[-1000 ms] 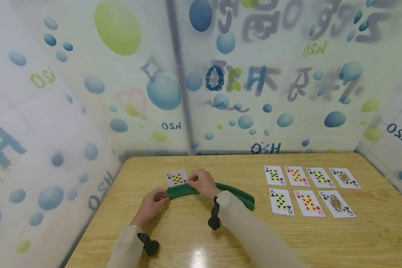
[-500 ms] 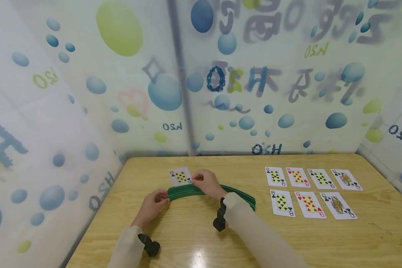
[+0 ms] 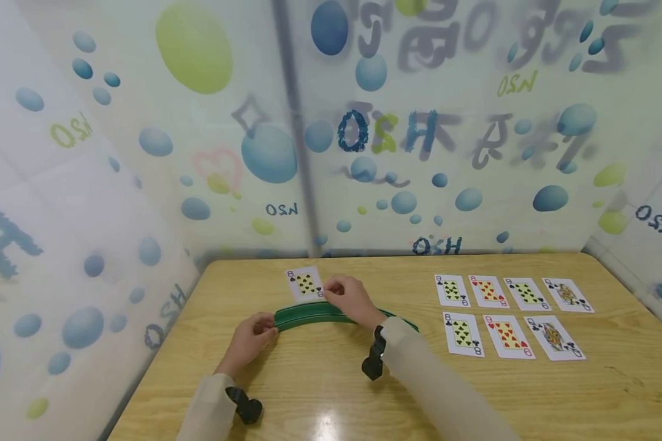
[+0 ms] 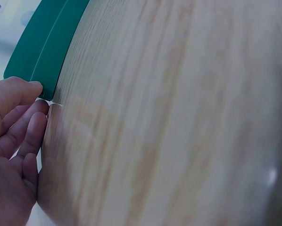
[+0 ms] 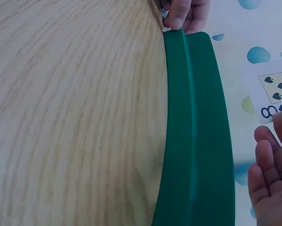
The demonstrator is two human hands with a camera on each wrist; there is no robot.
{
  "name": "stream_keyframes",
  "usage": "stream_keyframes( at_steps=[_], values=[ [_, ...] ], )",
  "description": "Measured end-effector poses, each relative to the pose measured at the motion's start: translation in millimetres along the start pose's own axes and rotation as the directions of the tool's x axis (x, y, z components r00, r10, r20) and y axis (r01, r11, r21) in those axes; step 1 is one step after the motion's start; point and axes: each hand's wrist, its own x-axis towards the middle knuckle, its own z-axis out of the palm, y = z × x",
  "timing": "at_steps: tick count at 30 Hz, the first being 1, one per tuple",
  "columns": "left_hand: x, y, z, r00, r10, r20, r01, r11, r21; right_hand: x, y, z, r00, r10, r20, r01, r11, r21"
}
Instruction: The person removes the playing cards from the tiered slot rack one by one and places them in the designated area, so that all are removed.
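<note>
My left hand (image 3: 249,337) pinches the left end of a curved green card holder (image 3: 303,315) on the wooden table. The left wrist view shows the thumb of that hand (image 4: 13,136) on the holder's end (image 4: 44,52). An eight of spades (image 3: 304,284) stands face toward me behind the holder. Its lower right corner is pinched between the thumb and fingers of my right hand (image 3: 353,298). A gap shows between this card (image 5: 277,89) and the holder (image 5: 195,117) in the right wrist view. My right hand and sleeve cover part of the holder's right half.
Two rows of face-up cards lie on the right of the table (image 3: 336,392). The back row includes an eight of hearts (image 3: 488,291); the front row has an eight of clubs (image 3: 463,334), a nine of hearts (image 3: 509,336) and a queen (image 3: 554,337). Patterned curtains (image 3: 391,153) surround the table.
My right hand has moved right and slightly nearer along the holder, carrying the eight of spades to the right and up. My left hand stays on the holder's left end.
</note>
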Motion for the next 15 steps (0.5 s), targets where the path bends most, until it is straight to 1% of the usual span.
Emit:
stream_keyframes(
  at_steps=[5, 9, 15],
  values=[
    [-0.5, 0.2, -0.5, 1.000, 0.011, -0.003, -0.011, 1.000, -0.009, -3, -2, -11, 1.000, 0.003, -0.020, -0.003, 1.000, -0.006],
    [-1.1, 0.0, -1.2, 1.000, 0.010, 0.001, -0.010, 1.000, -0.011, -5, -2, -23, 0.999, 0.024, -0.031, -0.025, 1.000, -0.012],
    [-1.4, 0.9, -1.1, 1.000, -0.001, 0.002, 0.001, 1.000, -0.015, -8, 6, -42, 0.996, 0.054, -0.073, -0.055, 0.998, -0.012]
  ],
)
